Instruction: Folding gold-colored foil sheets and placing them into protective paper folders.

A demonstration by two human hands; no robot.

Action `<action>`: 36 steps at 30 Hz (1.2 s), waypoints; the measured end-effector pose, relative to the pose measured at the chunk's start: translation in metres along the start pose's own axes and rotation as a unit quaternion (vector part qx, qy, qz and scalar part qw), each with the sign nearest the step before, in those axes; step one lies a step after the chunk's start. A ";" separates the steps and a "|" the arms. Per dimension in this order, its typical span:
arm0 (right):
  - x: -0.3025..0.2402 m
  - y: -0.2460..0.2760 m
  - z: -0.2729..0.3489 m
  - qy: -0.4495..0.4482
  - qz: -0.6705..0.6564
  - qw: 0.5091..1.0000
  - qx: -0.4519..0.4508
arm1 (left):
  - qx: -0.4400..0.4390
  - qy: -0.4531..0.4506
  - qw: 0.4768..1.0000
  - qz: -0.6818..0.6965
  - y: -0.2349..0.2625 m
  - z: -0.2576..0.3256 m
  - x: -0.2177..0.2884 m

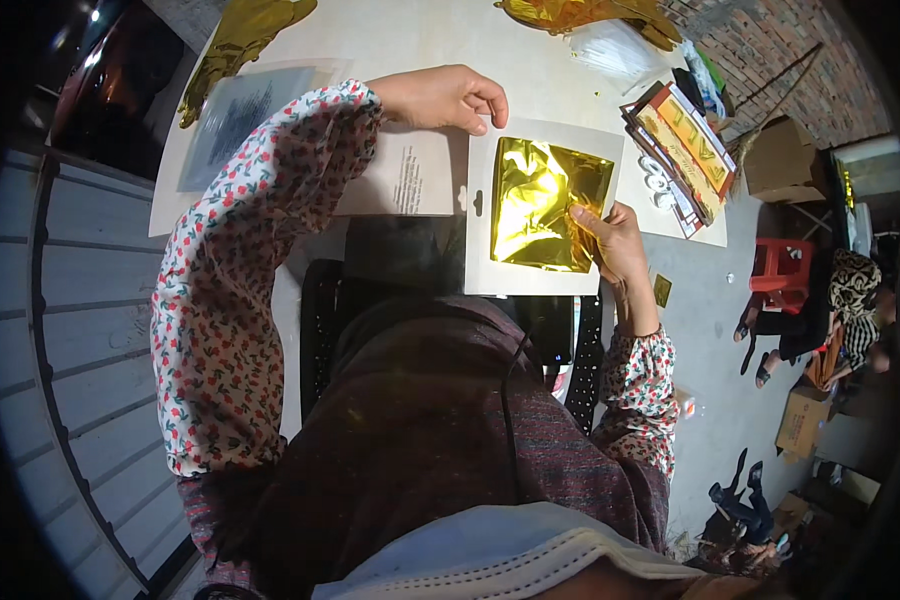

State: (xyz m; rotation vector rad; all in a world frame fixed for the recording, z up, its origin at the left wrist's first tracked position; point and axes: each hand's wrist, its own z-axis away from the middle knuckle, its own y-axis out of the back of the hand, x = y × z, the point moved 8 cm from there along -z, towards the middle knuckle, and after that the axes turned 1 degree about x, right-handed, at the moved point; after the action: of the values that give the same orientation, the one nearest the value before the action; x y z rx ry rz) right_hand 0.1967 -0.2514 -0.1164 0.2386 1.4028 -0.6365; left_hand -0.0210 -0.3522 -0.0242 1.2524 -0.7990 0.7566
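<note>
A white card [482, 255] with a hang hole at its left edge is held over the table's near edge. On it lies a folded square of shiny gold foil [535, 205]. My right hand [618, 240] grips the right side of both, its thumb pressed on the foil and its fingers hidden beneath. By the card's upper left corner, my left hand [445, 98] is loosely curled, thumb and forefinger slightly apart, with nothing visible between them. Another pale printed card [430, 170] lies below that hand, partly covered by my left sleeve.
A stack of clear plastic bags [235, 130] lies on the table's left. Crumpled gold foil [595, 18] sits at the far edge, near clear plastic strips [615, 55]. Colourful printed cards [685, 150] lie at right. Beyond are a red stool [780, 268], cardboard boxes [785, 160] and other people.
</note>
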 end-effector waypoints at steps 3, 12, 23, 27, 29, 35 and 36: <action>-0.005 -0.003 -0.001 0.025 0.005 1.000 0.014 | -0.005 0.031 0.999 0.019 0.002 -0.004 -0.008; -0.007 0.000 -0.005 0.019 0.050 0.997 0.053 | 0.049 -0.023 0.997 -0.055 0.009 -0.020 -0.014; 0.008 0.004 -0.013 -0.002 -0.002 0.996 0.086 | 0.154 -0.060 0.981 -0.104 0.015 -0.018 -0.009; -0.001 0.000 -0.015 0.012 0.021 0.997 0.071 | 0.129 -0.105 0.976 -0.142 0.020 -0.015 0.006; 0.001 0.001 -0.016 0.011 0.010 0.997 0.076 | 0.099 -0.053 0.979 -0.172 0.019 -0.017 0.007; -0.015 -0.014 -0.015 -0.003 0.027 0.997 0.071 | 0.072 -0.091 0.937 -0.328 0.018 -0.017 0.021; -0.018 -0.018 -0.015 -0.001 0.034 0.997 0.074 | 0.070 -0.093 0.937 -0.329 0.017 -0.017 0.018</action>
State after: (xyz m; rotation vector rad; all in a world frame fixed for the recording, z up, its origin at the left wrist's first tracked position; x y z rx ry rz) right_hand 0.1737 -0.2529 -0.0978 0.4014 1.3410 -0.6847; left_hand -0.0244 -0.3320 -0.0028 1.6155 -0.4263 0.1511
